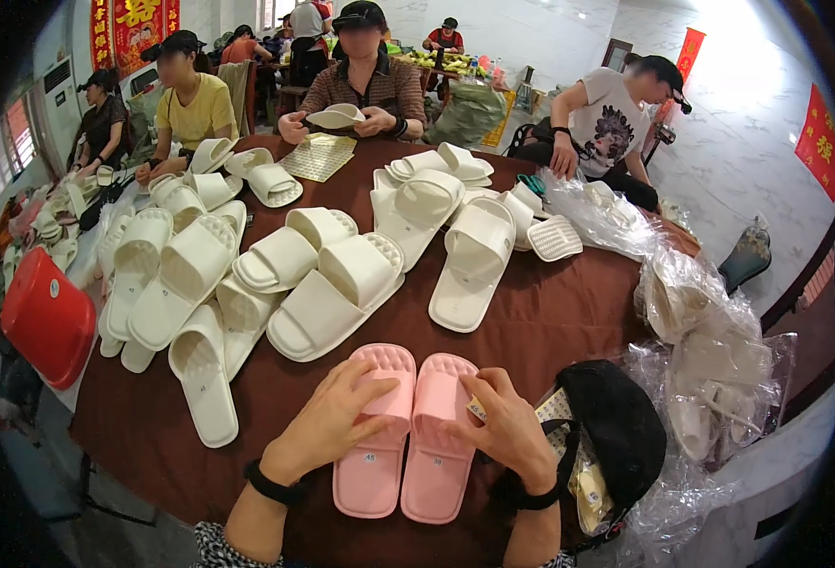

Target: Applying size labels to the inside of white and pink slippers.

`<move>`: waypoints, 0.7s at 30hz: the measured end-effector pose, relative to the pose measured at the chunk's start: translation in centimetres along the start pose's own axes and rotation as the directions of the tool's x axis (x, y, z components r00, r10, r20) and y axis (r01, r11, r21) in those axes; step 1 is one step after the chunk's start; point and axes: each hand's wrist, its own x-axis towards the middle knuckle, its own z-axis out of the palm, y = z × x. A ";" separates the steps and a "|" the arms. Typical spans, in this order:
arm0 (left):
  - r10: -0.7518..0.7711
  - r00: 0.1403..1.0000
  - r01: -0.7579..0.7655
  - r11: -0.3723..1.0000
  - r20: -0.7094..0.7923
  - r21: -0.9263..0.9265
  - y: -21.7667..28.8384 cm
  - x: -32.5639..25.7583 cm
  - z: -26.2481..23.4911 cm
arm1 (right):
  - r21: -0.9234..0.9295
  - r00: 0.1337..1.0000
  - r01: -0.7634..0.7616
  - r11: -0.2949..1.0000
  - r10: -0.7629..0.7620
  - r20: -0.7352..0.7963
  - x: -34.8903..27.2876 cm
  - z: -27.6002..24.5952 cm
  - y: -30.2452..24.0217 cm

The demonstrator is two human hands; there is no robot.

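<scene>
A pair of pink slippers lies side by side at the near edge of the table, toes pointing away; the left slipper (pixel 368 483) and the right slipper (pixel 436 478) each bear a small round sticker on the heel. My left hand (pixel 342 417) rests on the left slipper's strap, its thumb and fingers spread apart. Over the outer side of the right slipper's strap, my right hand (pixel 505 426) is bent, with a small yellowish label piece (pixel 476 409) between thumb and fingers. Dark bands circle both wrists.
Several cream slippers (pixel 337 298) are spread across the brown tablecloth (pixel 531 327). A black cap (pixel 616 426) holding label sheets sits beside my right forearm. Plastic-wrapped slippers (pixel 711 369) line the right edge; a red stool (pixel 48 317) stands left. Co-workers (pixel 365 85) sit across the table.
</scene>
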 end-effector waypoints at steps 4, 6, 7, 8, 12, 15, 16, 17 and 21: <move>-0.005 0.998 0.007 1.000 0.057 -0.023 0.3 -0.1 -0.4 | 0.032 0.999 0.031 0.999 -0.032 0.022 -0.3 0.0 0.5; 0.003 0.999 -0.002 1.000 0.045 -0.018 0.3 0.1 -0.5 | 0.030 0.999 0.040 0.999 -0.040 0.019 -0.1 -0.3 0.3; 0.001 0.999 -0.001 1.000 0.045 -0.015 0.3 0.1 -0.6 | 0.025 0.999 0.046 0.999 -0.046 0.016 0.0 -0.5 0.1; -0.003 0.999 0.003 1.000 0.034 -0.004 0.3 0.0 -0.6 | 0.028 0.999 0.048 0.998 -0.049 0.016 -0.1 -0.6 0.2; -0.066 0.998 0.066 0.997 -0.004 0.035 0.6 -0.2 -0.8 | 0.074 0.991 0.075 0.994 -0.067 -0.113 -0.4 -2.0 1.0; -0.140 0.988 0.148 0.975 -0.057 0.166 1.5 -0.5 -0.8 | 0.215 0.958 -0.021 0.976 0.082 -0.276 -0.8 -3.0 1.0; -0.140 0.989 0.147 0.975 -0.056 0.167 1.9 -0.5 -0.4 | 0.216 0.958 -0.022 0.976 0.082 -0.276 -0.8 -3.0 1.1; -0.209 0.973 0.227 0.944 -0.098 0.239 2.4 -0.4 0.1 | 0.208 0.943 -0.056 0.976 0.120 -0.310 -0.8 -2.9 1.2; -0.327 0.933 0.354 0.906 -0.147 0.232 2.8 -0.3 0.7 | 0.094 0.899 -0.077 0.993 0.110 -0.423 -0.8 -2.4 1.7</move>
